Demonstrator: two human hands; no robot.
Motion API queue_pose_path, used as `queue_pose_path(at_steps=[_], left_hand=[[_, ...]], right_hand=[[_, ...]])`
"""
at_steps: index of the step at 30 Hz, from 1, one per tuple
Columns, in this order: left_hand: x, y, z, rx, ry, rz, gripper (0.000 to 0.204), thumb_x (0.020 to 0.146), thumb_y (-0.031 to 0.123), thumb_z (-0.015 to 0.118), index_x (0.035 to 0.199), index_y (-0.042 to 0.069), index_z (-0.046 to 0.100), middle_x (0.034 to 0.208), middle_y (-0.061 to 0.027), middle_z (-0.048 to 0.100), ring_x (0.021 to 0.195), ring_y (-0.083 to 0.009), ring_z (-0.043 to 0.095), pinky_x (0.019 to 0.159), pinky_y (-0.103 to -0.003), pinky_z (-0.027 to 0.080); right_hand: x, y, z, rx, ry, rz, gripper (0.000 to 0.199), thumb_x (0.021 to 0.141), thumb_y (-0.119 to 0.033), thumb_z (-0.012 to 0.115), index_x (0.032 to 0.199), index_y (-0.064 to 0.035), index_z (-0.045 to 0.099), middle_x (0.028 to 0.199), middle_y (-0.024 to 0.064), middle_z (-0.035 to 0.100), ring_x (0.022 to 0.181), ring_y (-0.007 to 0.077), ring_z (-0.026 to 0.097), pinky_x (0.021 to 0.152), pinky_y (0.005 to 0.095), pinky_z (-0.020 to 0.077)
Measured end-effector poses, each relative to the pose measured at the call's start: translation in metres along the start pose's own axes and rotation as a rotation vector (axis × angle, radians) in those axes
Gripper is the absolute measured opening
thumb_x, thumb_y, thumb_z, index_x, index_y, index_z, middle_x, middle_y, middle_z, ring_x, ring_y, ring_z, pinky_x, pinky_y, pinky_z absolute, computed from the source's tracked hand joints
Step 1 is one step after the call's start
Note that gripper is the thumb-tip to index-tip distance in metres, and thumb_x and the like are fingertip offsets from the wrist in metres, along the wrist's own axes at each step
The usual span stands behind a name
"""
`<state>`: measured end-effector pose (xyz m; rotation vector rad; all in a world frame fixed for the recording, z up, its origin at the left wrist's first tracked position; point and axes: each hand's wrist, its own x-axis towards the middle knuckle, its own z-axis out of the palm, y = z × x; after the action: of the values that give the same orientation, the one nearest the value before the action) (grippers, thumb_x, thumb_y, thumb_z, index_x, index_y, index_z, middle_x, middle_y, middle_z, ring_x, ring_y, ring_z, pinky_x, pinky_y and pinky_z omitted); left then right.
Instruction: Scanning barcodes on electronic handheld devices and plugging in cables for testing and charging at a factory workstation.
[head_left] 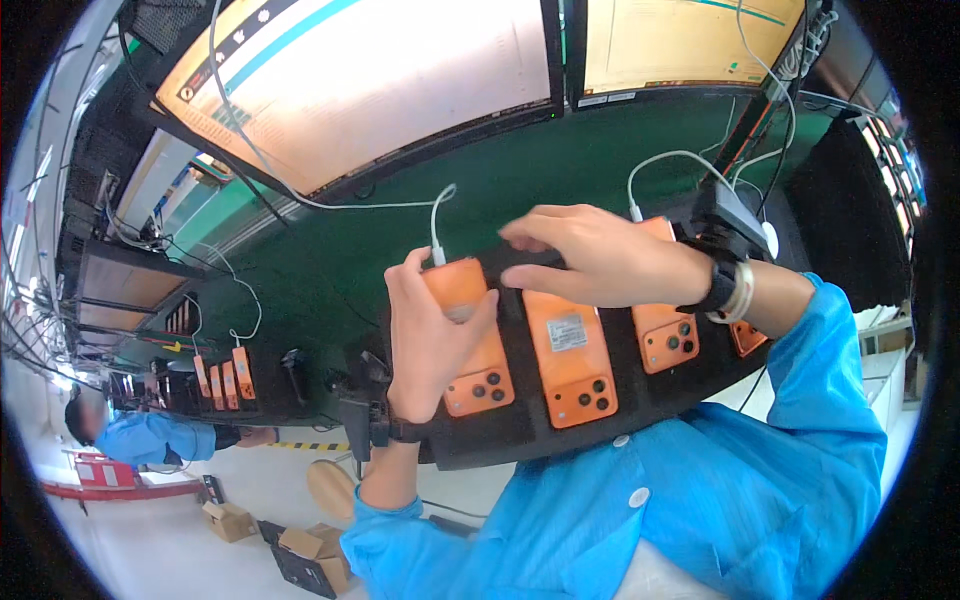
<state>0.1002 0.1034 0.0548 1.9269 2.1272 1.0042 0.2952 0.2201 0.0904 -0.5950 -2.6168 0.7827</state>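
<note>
My left hand (428, 335) is wrapped around an orange smartphone (485, 365) lying camera side up, its thumb across the back. A white charging cable (437, 248) is plugged into that phone's far end, beside my fingertips. My right hand (595, 255), slightly blurred, hovers with thumb and fingers apart and holds nothing. Beneath it lies a second orange smartphone (573, 365) with a silvery label on its back; its far end is partly hidden by the hand. Farther right, another orange smartphone (665, 338) has a white cable at its far end, and one more phone (747, 338) shows partly under my right forearm.
The phones rest on a black padded tray (520, 440) at the green bench's front edge. A large monitor (390, 80) and a second monitor (690, 45) stand behind. At the left are more orange phones (243, 372) and a person in blue (160, 437). Cardboard boxes (310, 550) sit on the floor.
</note>
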Motion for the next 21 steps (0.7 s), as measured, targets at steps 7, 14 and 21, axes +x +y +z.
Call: queue_pose_path(at_steps=[7, 14, 21], left_hand=[[-0.011, 0.007, -0.009, -0.127, 0.088, 0.285, 0.072, 0.062, 0.021, 0.087, 0.110, -0.005, 0.041, 0.101, -0.0200, 0.048, 0.093, -0.0353, 0.052, 0.081, -0.042, 0.044], [-0.029, -0.006, -0.007, 0.008, -0.021, 0.275, 0.063, 0.066, 0.029, 0.083, 0.106, -0.003, 0.047, 0.104, -0.0187, 0.050, 0.095, -0.0359, 0.051, 0.084, -0.045, 0.041], [-0.053, -0.067, -0.017, -0.075, 0.236, -0.006, 0.025, 0.085, 0.015, 0.066, 0.103, 0.001, 0.056, 0.113, -0.0171, 0.050, 0.106, -0.0328, 0.049, 0.094, -0.043, 0.040]], right_hand=[[0.043, -0.023, 0.032, 0.553, -0.125, 0.311, 0.042, 0.097, -0.031, 0.056, 0.110, 0.0086, 0.060, 0.082, 0.0064, 0.068, 0.078, 0.0112, 0.062, 0.071, 0.0237, 0.0497], [0.049, -0.022, 0.013, 0.852, 0.241, 0.371, 0.039, 0.103, -0.032, 0.041, 0.093, 0.0011, 0.059, 0.082, 0.0148, 0.070, 0.076, 0.0185, 0.070, 0.070, 0.0293, 0.0565], [-0.015, -0.002, 0.014, 0.068, 0.078, 0.201, 0.031, 0.100, -0.029, 0.046, 0.102, 0.0004, 0.057, 0.095, 0.0126, 0.067, 0.086, 0.0286, 0.065, 0.079, 0.0371, 0.0500]])
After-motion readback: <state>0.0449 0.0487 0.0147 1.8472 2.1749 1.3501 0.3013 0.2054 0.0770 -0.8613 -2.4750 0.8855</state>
